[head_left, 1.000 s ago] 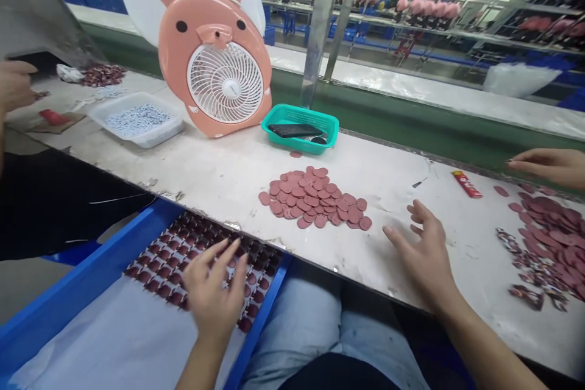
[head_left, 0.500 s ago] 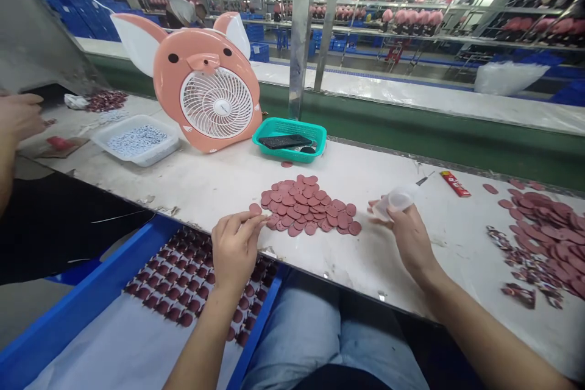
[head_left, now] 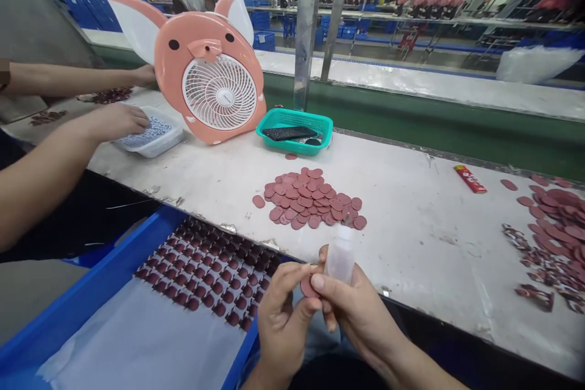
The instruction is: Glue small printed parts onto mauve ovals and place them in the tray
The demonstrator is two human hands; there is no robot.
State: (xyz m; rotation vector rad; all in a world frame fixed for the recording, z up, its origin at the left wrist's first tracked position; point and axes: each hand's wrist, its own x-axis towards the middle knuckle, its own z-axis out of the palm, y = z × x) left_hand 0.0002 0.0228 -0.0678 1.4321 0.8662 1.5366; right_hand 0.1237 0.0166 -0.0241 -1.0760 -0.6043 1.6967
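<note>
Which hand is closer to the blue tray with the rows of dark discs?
The left hand is nearer, right at the edge of the blue tray, pinching a pink disc. The right hand, holding a translucent plastic bottle, is farther right.

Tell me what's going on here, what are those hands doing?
The left hand holds a pink disc, and the right hand grips a small clear bottle right beside it. More pink discs lie in a pile on the bench, and dark red pieces sit in rows in a blue tray. Nearby, a co-worker's hand reaches into a plastic tub.
</note>
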